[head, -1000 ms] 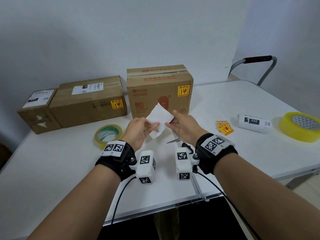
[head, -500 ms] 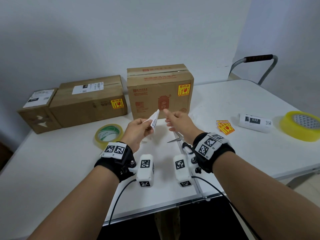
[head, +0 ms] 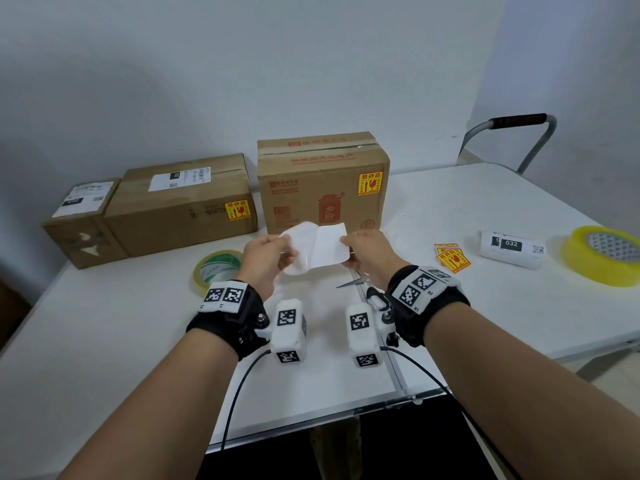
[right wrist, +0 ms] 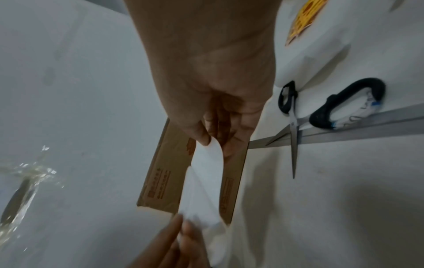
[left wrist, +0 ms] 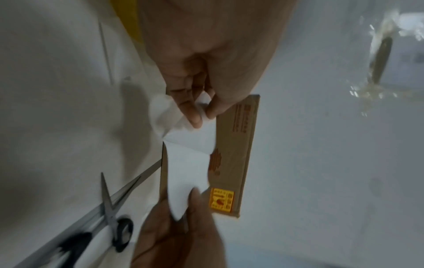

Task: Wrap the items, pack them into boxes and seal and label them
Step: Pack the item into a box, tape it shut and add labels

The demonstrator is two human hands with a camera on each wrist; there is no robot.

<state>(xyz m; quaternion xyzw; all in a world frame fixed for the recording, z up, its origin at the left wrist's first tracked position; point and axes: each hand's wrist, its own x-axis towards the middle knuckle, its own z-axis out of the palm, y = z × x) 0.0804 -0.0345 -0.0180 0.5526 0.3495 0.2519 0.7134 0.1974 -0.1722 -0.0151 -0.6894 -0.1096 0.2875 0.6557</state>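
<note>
While we peel the label (head: 325, 245) from its backing, our left hand (head: 265, 259) and right hand (head: 369, 252) pinch opposite ends above the tabletop's (head: 121, 327) middle.

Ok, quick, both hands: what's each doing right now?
Left hand: pinching the peeled backing at the left edge of the white rectangular paper label.
Right hand: pinching its right edge.

Three boxes stand in a row at the back of the bench (head: 104, 341): small box (head: 83, 223) leftmost, long box (head: 183, 202) beside it, tall box (head: 322, 185) right. A tape roll (head: 216, 268) lies before them; the scissors (head: 360, 284), apparently partly hidden, lie mid-bench.
</note>
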